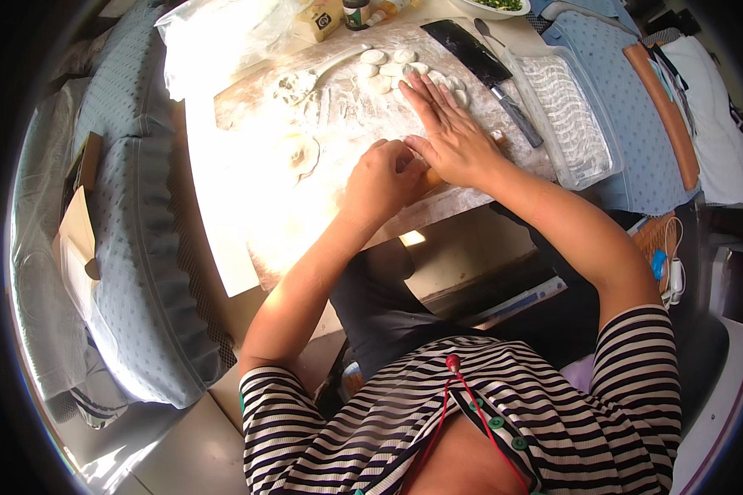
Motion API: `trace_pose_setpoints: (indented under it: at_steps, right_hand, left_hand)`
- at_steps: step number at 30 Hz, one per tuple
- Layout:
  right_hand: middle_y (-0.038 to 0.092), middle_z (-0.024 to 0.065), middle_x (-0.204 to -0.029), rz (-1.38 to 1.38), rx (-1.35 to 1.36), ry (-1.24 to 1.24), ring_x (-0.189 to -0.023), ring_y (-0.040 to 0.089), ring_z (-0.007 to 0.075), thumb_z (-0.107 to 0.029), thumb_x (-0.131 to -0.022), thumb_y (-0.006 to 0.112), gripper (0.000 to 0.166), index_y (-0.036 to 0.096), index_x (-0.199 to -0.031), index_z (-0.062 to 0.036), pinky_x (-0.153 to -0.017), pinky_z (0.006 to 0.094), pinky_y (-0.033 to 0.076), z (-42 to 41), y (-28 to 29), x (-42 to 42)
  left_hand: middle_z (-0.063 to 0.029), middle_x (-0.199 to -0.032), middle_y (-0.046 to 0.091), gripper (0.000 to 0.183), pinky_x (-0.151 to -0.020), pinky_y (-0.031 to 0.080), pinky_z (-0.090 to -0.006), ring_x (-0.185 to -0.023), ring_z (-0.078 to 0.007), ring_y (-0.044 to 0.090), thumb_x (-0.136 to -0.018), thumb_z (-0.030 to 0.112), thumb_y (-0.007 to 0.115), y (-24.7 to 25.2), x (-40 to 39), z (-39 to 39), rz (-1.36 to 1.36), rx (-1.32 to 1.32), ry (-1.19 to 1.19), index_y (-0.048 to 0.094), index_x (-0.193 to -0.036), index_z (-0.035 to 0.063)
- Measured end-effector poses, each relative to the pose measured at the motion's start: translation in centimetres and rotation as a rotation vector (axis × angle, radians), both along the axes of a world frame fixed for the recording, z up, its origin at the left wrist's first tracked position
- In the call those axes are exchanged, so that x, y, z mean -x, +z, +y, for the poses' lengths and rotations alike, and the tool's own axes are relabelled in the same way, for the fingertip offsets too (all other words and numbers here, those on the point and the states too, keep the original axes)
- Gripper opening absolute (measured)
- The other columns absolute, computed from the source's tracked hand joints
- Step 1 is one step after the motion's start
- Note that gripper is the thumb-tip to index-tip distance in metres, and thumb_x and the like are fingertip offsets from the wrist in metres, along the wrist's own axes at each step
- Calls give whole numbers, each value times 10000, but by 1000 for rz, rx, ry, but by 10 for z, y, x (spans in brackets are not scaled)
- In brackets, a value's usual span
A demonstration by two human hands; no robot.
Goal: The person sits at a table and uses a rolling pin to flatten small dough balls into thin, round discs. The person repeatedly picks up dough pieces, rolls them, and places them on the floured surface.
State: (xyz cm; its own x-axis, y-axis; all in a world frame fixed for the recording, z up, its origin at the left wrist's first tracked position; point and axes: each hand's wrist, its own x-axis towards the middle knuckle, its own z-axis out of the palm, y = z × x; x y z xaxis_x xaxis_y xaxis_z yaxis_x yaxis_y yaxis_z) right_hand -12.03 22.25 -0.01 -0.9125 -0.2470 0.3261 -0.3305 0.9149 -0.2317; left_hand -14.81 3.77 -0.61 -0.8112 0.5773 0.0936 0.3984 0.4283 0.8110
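Observation:
My right hand (452, 136) lies flat with straight fingers over what looks like a wooden rolling pin (432, 180), most of it hidden under the palm. Beside it, my left hand (379, 176) is curled, its fingertips near the pin and my right thumb. Whatever those fingers may hold is out of sight. Small flattened dough pieces (380, 84) lie in a cluster beyond my right fingertips. To the left, a rolled dough wrapper (300, 154) rests in bright glare. All of this is on a floured wooden board (347, 117).
A black-bladed cleaver (467, 52) and a clear plastic tray (610, 148) with a floury ridged bottom sit to the right. Near the far edge are a spoon (489, 31), a bowl of chopped greens (495, 7) and a dark bottle (356, 15). A floury long-handled scoop (340, 59) lies far left.

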Motion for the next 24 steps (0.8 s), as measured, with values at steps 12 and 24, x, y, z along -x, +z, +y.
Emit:
trace_pose_setpoints:
  at_steps: [12,24]
  right_hand:
    - [234,241,-1643,36,45,-93,-1541,195,378,-445,-1032,490,747,188,-1602,-69,-1262,483,137,2,-18,-8]
    - [226,254,-1639,82,98,-180,-1536,193,391,-456,-1037,479,757,158,-1608,-78,-1252,502,155,-4,-9,15]
  left_hand:
    - [-93,-734,688,203,-608,505,-280,-628,-118,632,-909,154,666,-2,11,-5,-280,-9,117,673,-971,-39]
    - [-128,-777,716,211,-633,516,-311,-648,-143,658,-889,171,678,27,16,2,-179,195,-66,710,-987,-13]
